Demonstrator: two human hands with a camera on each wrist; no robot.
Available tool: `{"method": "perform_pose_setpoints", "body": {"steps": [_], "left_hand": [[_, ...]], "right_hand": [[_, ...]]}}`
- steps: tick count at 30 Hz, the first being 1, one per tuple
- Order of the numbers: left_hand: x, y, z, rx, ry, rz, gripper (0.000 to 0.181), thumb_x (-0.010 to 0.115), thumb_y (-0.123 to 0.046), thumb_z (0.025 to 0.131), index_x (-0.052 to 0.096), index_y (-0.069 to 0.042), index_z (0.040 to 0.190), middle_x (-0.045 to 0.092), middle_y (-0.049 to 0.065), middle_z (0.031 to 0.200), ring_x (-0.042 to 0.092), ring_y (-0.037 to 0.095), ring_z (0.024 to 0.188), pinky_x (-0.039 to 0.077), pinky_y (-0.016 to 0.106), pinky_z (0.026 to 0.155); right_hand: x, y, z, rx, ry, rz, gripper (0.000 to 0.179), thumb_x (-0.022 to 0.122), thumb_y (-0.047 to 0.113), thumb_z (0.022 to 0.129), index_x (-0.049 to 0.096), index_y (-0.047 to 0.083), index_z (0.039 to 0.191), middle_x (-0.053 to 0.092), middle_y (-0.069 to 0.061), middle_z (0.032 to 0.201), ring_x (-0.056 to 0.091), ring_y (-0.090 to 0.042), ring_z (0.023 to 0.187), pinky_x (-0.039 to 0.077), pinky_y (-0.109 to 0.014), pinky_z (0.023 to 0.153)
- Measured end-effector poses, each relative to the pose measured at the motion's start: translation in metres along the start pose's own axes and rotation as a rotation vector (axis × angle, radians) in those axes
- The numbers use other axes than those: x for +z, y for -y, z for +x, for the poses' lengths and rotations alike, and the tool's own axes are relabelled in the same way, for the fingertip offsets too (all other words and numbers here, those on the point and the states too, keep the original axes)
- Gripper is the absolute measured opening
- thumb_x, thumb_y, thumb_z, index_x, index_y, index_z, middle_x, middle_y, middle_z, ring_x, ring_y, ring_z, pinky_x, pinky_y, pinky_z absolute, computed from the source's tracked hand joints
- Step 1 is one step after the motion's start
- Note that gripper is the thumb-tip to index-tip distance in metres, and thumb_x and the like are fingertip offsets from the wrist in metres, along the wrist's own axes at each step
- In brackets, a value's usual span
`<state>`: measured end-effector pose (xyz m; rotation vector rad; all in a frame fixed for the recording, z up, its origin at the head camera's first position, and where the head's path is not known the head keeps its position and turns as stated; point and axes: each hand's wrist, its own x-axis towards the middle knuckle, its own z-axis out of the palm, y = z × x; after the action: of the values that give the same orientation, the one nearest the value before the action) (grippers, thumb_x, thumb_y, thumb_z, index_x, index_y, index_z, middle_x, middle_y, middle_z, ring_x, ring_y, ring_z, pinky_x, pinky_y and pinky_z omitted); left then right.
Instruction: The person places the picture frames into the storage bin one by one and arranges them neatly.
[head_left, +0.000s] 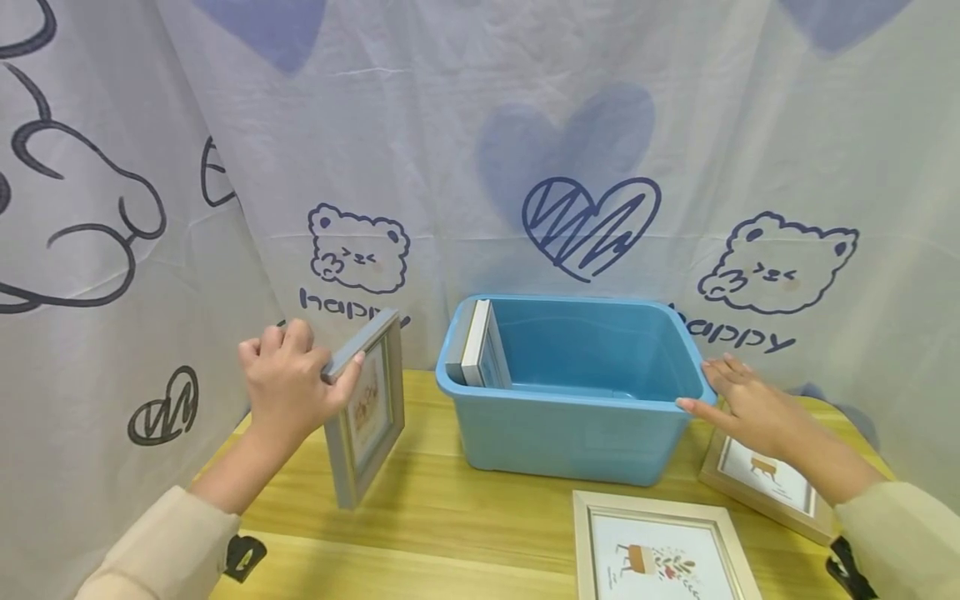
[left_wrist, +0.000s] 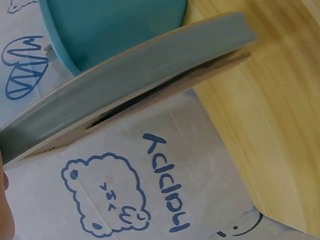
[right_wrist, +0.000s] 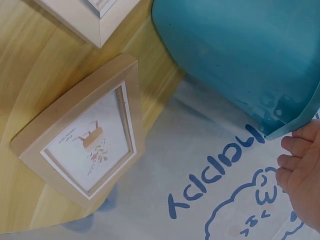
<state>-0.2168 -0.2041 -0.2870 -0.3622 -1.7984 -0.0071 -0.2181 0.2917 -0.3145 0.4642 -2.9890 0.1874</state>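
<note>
My left hand (head_left: 288, 375) pinches a grey picture frame (head_left: 367, 417) by its top edge, fingers behind and thumb in front. That frame stands upright over the table, left of a blue plastic bin (head_left: 562, 433). In the left wrist view the frame's grey side (left_wrist: 135, 75) runs across, and only a sliver of the hand shows. Two frames stand on edge inside the bin at its left end, a white one (head_left: 477, 346) in front of a grey one (head_left: 457, 350). My right hand (head_left: 753, 412) rests on the bin's right rim, thumb at the front corner, fingers fairly straight.
A cream picture frame (head_left: 652, 497) lies on the yellow wood-grain table (head_left: 442, 533) in front of the bin. Under my right forearm lies a tan frame (right_wrist: 80, 105). A white curtain (head_left: 450, 150) with printed hearts and bears hangs behind and to the left.
</note>
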Motion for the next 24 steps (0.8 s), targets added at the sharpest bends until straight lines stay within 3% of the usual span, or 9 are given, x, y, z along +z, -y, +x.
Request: {"method": "perform_pose_setpoints", "body": {"steps": [5,10,18,24], "left_hand": [[-0.005,-0.003,0.007,-0.063,0.051,0.003,0.067,0.039,-0.053,0.086,0.057,0.002,0.054,0.046,0.015,0.071,0.038,0.034,0.063,0.027,0.046,0.058],[-0.008,-0.006,0.017,-0.142,0.048,-0.047,0.058,0.048,-0.047,0.081,0.061,0.004,0.058,0.044,0.015,0.072,0.038,0.035,0.065,0.027,0.049,0.06],[-0.021,-0.01,0.048,-0.273,0.117,-0.081,0.049,0.059,-0.041,0.079,0.067,0.006,0.066,0.046,0.018,0.078,0.039,0.039,0.072,0.028,0.053,0.066],[-0.025,-0.016,0.066,-0.332,0.114,-0.082,0.048,0.059,-0.042,0.08,0.069,0.005,0.071,0.047,0.019,0.083,0.039,0.04,0.077,0.028,0.055,0.071]], "right_hand": [[0.0,0.0,0.0,-0.004,-0.004,-0.007,0.082,0.042,0.055,0.092,0.033,-0.014,0.136,0.028,-0.036,0.141,0.026,-0.055,0.129,0.026,-0.07,0.098],[-0.001,0.001,0.0,-0.001,-0.002,-0.01,0.083,0.041,0.056,0.092,0.033,-0.014,0.136,0.028,-0.036,0.141,0.026,-0.055,0.129,0.026,-0.07,0.098],[-0.002,0.001,0.0,-0.005,-0.001,-0.007,0.082,0.041,0.056,0.092,0.033,-0.013,0.136,0.027,-0.037,0.141,0.026,-0.055,0.129,0.026,-0.07,0.098],[-0.002,0.001,0.0,-0.005,0.0,-0.007,0.082,0.041,0.056,0.092,0.033,-0.014,0.136,0.027,-0.037,0.141,0.026,-0.055,0.129,0.027,-0.07,0.097]]}}
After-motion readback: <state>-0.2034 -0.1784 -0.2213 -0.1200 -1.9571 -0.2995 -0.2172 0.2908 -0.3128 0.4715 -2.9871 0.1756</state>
